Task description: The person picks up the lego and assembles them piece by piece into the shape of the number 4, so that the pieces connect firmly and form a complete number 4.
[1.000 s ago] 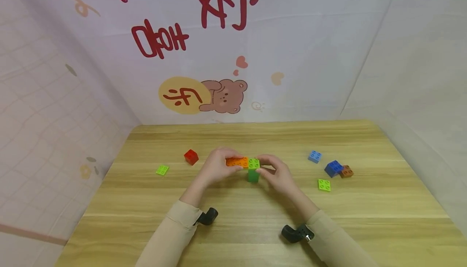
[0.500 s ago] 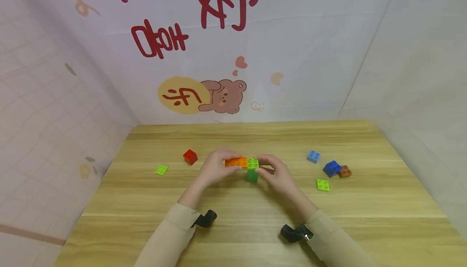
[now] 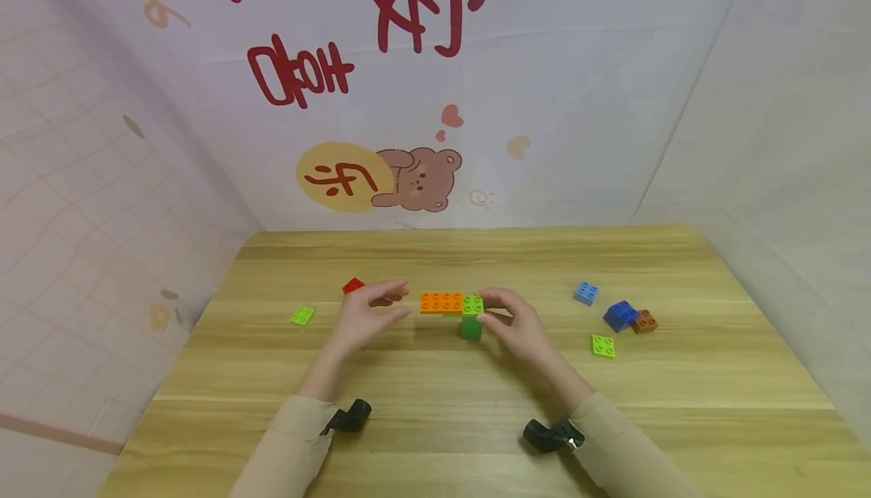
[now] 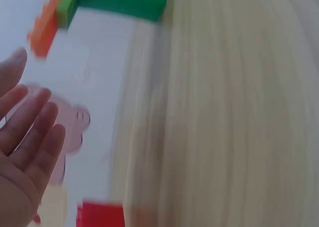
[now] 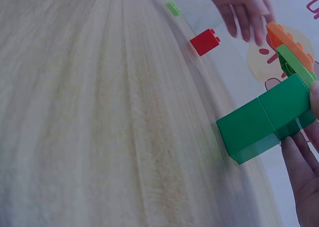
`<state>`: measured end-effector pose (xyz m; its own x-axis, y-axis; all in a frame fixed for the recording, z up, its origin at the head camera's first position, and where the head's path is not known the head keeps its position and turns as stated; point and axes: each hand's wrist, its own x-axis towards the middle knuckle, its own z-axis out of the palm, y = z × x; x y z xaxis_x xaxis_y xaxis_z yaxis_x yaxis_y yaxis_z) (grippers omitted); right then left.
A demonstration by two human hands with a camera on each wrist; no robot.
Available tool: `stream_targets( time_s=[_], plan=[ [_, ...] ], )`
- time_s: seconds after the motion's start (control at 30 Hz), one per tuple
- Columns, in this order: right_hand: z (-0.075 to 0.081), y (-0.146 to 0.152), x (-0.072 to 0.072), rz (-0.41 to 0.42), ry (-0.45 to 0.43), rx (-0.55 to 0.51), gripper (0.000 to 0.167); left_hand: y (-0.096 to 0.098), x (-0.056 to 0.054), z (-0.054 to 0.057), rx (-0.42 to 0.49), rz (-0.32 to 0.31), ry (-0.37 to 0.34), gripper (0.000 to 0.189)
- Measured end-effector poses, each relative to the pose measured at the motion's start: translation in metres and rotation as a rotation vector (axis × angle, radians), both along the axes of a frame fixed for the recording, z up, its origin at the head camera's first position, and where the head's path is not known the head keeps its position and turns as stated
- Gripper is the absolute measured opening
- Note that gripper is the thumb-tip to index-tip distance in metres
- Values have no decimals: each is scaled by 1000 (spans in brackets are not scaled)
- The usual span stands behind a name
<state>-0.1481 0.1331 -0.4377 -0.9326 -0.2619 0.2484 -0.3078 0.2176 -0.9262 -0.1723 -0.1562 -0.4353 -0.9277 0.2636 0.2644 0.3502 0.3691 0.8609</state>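
A tower of two stacked dark green toy bricks [image 5: 264,120] stands on the table. On it sits a light green toy piece [image 3: 472,304] that reaches out to the left, as the right wrist view shows. An orange toy brick [image 3: 441,302] with two rows of studs lies on that overhanging part, its left end over open air. My right hand [image 3: 520,328] grips the tower's upper part from the right, between thumb and fingers. To the left of the orange brick, my left hand [image 3: 364,320] is apart from it, with fingers spread and nothing between them.
A red brick [image 3: 353,286] stands behind my left hand, partly hidden, with a lime plate [image 3: 302,315] to its left. At the right lie a light blue brick [image 3: 586,292], a dark blue brick [image 3: 620,316] against a brown brick [image 3: 645,321], and another lime plate [image 3: 602,346].
My left hand has let go of the orange brick and moved left, now overlapping the red brick in the head view. My right hand keeps its grip on the tower.
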Motion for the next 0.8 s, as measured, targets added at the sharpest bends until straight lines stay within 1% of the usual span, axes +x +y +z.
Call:
stream_targets(
  time_s=[0.1, 0.17, 0.27, 0.37, 0.47, 0.6, 0.8],
  plan=[
    [1, 0, 1, -3, -5, 4, 35, -22, 1, -4, 2, 35, -14, 42],
    [1, 0, 1, -5, -6, 5, 35, -37, 3, -4, 1, 70, -42, 41],
    [2, -1, 1, -7, -6, 9, 34, -57, 5, -5, 5, 130, -63, 41],
    [2, 0, 2, -8, -5, 15, 34, -75, 7, -6, 13, 180, -57, 42],
    [1, 0, 1, -7, -1, 16, 35, -92, 7, -8, -4, 227, -38, 43],
    [0, 0, 1, -6, 10, 7, 36, -110, 7, -11, -39, 277, -31, 43],
    [-1, 0, 0, -1, 14, 7, 36, -126, 7, -11, -64, 315, -53, 46]
  ],
)
